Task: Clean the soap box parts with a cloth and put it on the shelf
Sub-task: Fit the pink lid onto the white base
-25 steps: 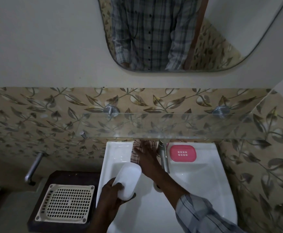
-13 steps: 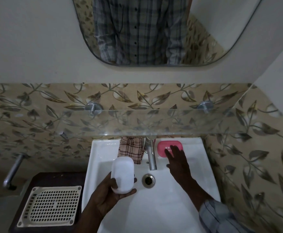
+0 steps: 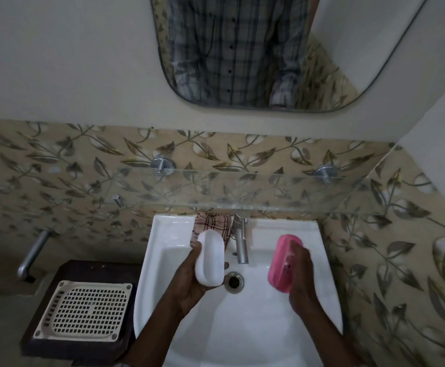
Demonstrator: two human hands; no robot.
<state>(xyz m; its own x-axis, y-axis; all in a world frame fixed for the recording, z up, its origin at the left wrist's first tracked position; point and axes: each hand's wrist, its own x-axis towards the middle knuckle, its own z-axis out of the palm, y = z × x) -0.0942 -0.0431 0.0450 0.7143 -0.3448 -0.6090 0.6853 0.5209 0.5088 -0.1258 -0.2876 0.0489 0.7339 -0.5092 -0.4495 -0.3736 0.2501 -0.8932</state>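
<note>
Far to the left of the left hand, a beige plastic grid tray (image 3: 83,311) lies flat on a dark brown square stand (image 3: 94,270). Both are outside the white ceramic sink (image 3: 167,234).

The left hand (image 3: 189,283) comes up from the bottom edge, and its forearm crosses the left rim of the sink. This hand holds the white oval plastic soap box part (image 3: 210,258). The palm is under the lower end of the part, the thumb lies along its left edge, and the other fingers curl behind its right side. The part is above the basin and does not touch it, with its long axis pointing away from the person.

Just behind the fingertips of this hand, a checked brown and white cloth (image 3: 212,221) hangs over the back rim of the sink, and the white part hides some of it. Between the two hands a steel tap (image 3: 241,246) stands, with the round metal drain (image 3: 233,280) below it.

The right hand (image 3: 299,278) rises from the lower right. It grips the pink oval plastic soap box part (image 3: 278,263), which is tilted on its long edge, also above the basin. The fingers are bent over the upper right side of this part, and the palm is against its right side. The two parts are well apart.

Above and beyond both hands, a clear glass shelf (image 3: 269,193) runs along the leaf-patterned wall.
</note>
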